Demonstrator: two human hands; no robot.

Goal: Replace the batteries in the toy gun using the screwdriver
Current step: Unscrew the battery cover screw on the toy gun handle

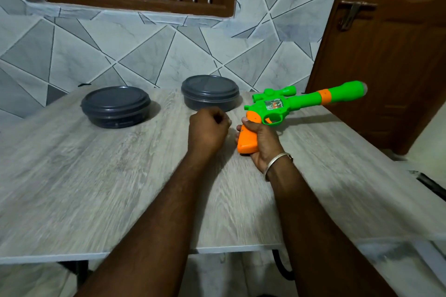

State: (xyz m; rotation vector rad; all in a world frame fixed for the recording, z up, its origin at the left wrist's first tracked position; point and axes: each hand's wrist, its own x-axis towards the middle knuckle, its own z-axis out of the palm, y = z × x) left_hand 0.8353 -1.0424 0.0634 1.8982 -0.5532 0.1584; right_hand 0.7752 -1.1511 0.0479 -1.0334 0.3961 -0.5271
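Green-and-orange plastic toy gun held over the grey wood-grain table, toward its right edge.
Right hand grips the orange handle; left hand beside it forms a closed fist. Two dark round lidded containers stand along the far edge; grey tiled wall and brown wooden door behind.

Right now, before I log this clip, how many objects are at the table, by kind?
Dark round lidded containers: 2
Toy gun, held in the right hand: 1
Total: 3
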